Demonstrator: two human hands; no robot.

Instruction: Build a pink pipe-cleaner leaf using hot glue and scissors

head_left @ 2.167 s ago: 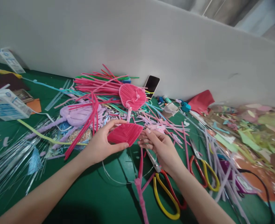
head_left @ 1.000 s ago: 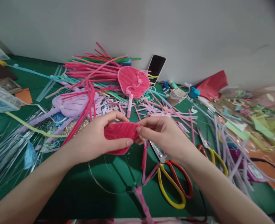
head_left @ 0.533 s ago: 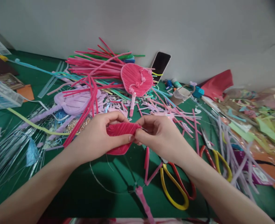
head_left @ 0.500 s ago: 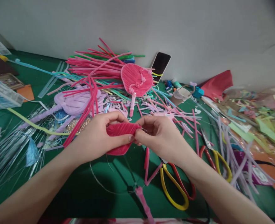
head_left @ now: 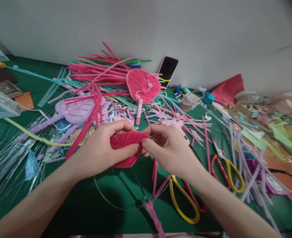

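Observation:
My left hand is closed around a hot-pink ribbed pipe-cleaner panel, thumb underneath and fingers over the top. My right hand pinches the panel's right tip, where a thin wire end pokes out. Both hands hover just above the green table. A thin clear wire loops on the table beneath them. A pink pipe-cleaner stem lies below the hands.
A finished pink fan and a lilac fan lie among loose pipe cleaners behind. Yellow-and-red scissors sit under my right wrist, a second pair further right. A phone leans on the wall. Paper scraps crowd the right.
The panel, held flat and open 2.2 s ago, is now folded in my left grip. My right hand has closed in on its right tip. The view has shifted slightly.

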